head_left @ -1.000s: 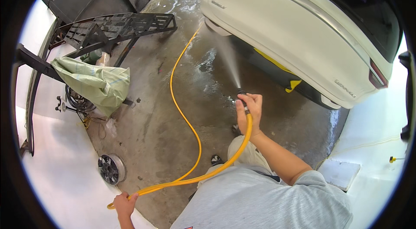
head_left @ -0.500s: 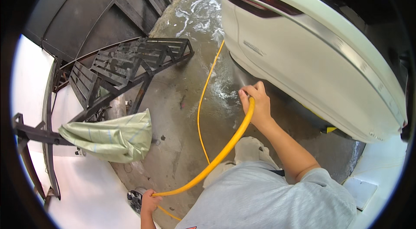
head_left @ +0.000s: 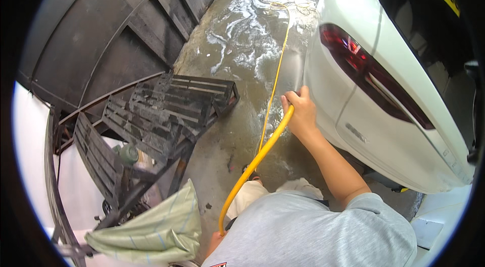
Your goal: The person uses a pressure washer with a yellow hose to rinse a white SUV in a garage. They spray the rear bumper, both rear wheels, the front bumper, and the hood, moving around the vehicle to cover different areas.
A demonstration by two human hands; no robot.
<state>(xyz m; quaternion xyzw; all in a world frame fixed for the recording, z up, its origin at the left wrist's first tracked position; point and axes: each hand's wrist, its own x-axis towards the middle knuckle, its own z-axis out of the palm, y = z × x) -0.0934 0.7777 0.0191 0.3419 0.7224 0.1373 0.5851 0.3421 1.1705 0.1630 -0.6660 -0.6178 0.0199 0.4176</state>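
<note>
A thick yellow hose [head_left: 255, 163] curves up in front of my body between both hands. Near its far end, my right hand [head_left: 302, 118] is closed around it, close to the rear corner of a white car [head_left: 328, 108]. A misty spray of water [head_left: 291, 67] fans forward from that hand, beside the car's side. My left hand [head_left: 214, 243], partly hidden by my shirt, grips the hose low by my waist. The car's red tail light [head_left: 348, 55] is to the right of my right hand.
Black metal steps [head_left: 166, 110] stand at left, with a pale green sack [head_left: 156, 226] draped nearby. Dark metal panels [head_left: 116, 29] line the far left. Foamy water [head_left: 242, 29] covers the wet floor, where a thin yellow hose [head_left: 281, 57] runs ahead.
I have moved forward toward the car's rear corner, so its side and more floor ahead show. My left hand has come in toward my waist. Both hands keep hold of the hose.
</note>
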